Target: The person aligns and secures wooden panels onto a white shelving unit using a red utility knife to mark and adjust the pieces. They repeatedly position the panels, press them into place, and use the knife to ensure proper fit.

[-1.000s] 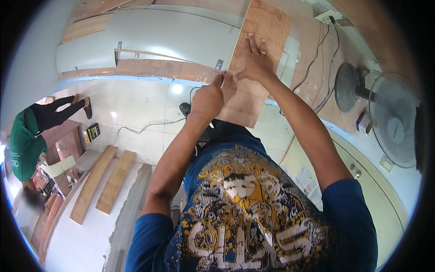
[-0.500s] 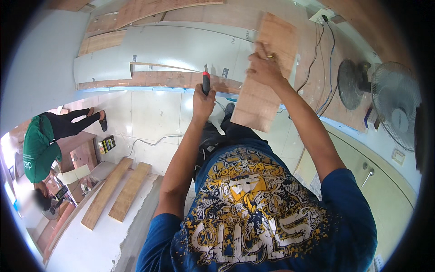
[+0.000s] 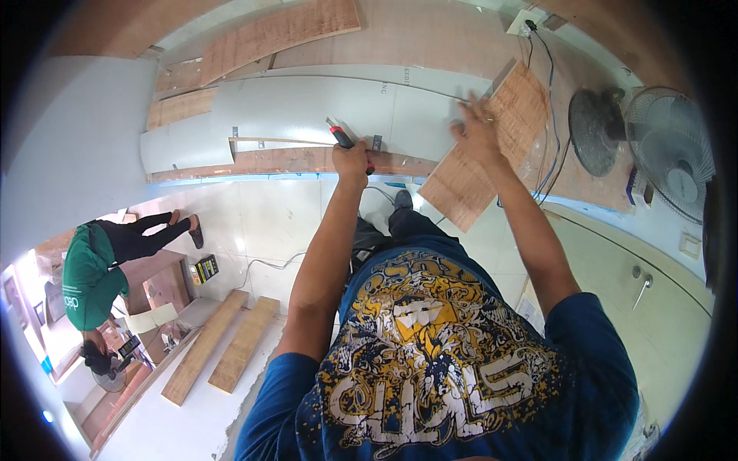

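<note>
My left hand point(image 3: 351, 161) is closed round a utility knife point(image 3: 341, 137) with a red and black handle, its blade end pointing up and left above a light grey laminate sheet point(image 3: 307, 104). A rectangular wooden board point(image 3: 461, 188) lies slanted at the sheet's right end, its lower end sticking out past the bench's near edge. Over the board's left side is my right hand point(image 3: 480, 134), fingers spread and gripping nothing; whether it touches the board I cannot tell. A thin wood strip point(image 3: 288, 140) runs along the sheet to the left of the knife.
Curved plywood point(image 3: 280, 34) rests at the back. To the right are a standing fan point(image 3: 676, 154) and hanging cables point(image 3: 555, 115). Two wooden planks point(image 3: 244, 346) lie on a white surface at lower left. Beyond them, a person in green point(image 3: 91, 265) bends over.
The board has shifted right and tilted more, and my right hand's grip on it has loosened into spread fingers. The knife now leans left. My view has shifted slightly.
</note>
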Demonstrator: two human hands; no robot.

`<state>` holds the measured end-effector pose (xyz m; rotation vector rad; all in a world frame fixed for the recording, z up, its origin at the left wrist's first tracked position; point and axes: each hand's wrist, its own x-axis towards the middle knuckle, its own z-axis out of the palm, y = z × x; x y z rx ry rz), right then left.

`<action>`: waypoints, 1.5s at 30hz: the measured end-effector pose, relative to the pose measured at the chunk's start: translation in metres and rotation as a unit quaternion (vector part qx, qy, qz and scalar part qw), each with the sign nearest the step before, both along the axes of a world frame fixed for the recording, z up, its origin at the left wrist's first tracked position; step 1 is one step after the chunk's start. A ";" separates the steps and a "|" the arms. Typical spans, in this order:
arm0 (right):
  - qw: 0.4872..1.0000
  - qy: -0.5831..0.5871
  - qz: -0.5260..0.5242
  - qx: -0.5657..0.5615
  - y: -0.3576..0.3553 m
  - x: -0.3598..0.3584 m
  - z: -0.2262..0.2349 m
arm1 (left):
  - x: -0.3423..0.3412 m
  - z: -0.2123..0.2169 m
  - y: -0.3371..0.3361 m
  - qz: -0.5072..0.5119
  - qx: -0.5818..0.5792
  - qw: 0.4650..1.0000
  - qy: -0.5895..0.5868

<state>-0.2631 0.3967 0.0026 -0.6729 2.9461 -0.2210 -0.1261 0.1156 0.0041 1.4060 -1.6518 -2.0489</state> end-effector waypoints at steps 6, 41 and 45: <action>0.991 -0.130 -0.035 0.008 -0.078 -0.016 0.037 | -0.009 0.021 0.001 0.011 0.131 0.991 -0.009; 0.701 -0.239 0.245 -0.626 -0.339 -0.019 0.369 | 0.049 0.327 -0.228 0.036 0.113 0.926 0.359; 0.738 -0.171 0.266 -0.596 -0.348 0.008 0.396 | 0.055 0.341 -0.254 0.030 0.087 0.925 0.370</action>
